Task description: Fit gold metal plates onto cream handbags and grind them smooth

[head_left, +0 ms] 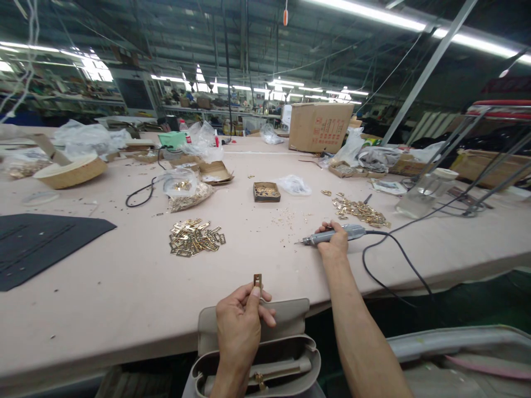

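Observation:
My left hand is closed in a pinch on a small brass buckle piece, held upright over the near table edge. Below it a beige handbag sits open at the table's edge, its flap lying on the tabletop. My right hand is stretched out on the table and closed around a grey electric screwdriver, which lies flat with its tip pointing left. Its black cable trails right and off the table's edge.
A pile of brass buckles lies left of centre, another brass pile beyond the screwdriver. A small box of parts, plastic bags, a dark mat, a basket and a cardboard box stand around the pink table.

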A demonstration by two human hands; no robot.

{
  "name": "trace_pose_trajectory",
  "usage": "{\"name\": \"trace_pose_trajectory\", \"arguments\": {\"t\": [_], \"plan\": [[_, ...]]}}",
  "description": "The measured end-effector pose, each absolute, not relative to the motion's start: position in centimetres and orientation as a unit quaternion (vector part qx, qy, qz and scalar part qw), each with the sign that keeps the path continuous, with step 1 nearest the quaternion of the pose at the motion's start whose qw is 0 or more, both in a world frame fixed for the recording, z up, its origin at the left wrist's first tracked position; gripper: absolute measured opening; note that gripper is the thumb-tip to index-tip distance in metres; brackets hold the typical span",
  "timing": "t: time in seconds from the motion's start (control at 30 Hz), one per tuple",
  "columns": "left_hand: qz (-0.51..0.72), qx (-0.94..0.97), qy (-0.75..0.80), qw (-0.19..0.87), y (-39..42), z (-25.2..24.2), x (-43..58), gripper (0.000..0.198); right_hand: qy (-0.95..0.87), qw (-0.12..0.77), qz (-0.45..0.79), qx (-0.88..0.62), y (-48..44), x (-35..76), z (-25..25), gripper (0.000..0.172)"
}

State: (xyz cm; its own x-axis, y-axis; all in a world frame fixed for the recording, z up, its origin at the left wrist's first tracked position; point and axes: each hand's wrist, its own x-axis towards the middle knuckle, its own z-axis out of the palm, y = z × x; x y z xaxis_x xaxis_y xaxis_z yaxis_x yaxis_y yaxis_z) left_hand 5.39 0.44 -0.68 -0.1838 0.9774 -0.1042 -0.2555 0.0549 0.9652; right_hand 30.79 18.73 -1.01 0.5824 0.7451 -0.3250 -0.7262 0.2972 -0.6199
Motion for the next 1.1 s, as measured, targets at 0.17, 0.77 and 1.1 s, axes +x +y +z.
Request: {"name": "trace_pose_trajectory", "arguments": {"t": [0.17, 0.77, 1.1], "plan": [[0.588, 0.365, 0.502, 0.518, 0.39, -0.61, 5.42, 0.033, -0.018, 0.806, 0.455, -0.377, 18.69, 30.75, -1.06, 0.010], [0.588, 0.356, 0.499, 0.528, 0.36, -0.46, 5.45, 0.034, -0.028, 0.807, 0.469, -0.357, 18.81, 30.63, -1.40, 0.012], [0.592, 0.356, 0.496, 0.525, 0.33, -0.56, 5.44, 0.032, -0.029, 0.806, 0.464, -0.366, 18.62, 30.30, -1.15, 0.011]]}}
